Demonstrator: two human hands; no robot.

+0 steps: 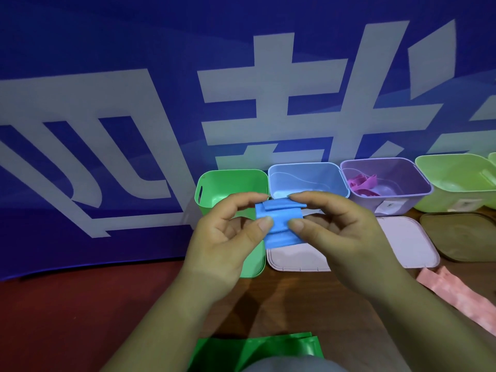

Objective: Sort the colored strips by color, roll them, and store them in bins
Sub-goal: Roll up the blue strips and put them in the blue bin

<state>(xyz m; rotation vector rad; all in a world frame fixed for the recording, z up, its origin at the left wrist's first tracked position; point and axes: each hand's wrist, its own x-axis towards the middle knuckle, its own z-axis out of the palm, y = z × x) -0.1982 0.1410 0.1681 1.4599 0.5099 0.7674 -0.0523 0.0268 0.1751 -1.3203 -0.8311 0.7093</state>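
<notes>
You are pinching the folded blue strip with your left hand and right hand, thumbs and fingers curled on it. You are holding it up before the green bin and blue bin.

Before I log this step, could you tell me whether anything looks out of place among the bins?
Only the purple bin: the magenta strips in it lie in a loose tangle, not neat rolls. Nothing looks spilled or damaged.
</notes>
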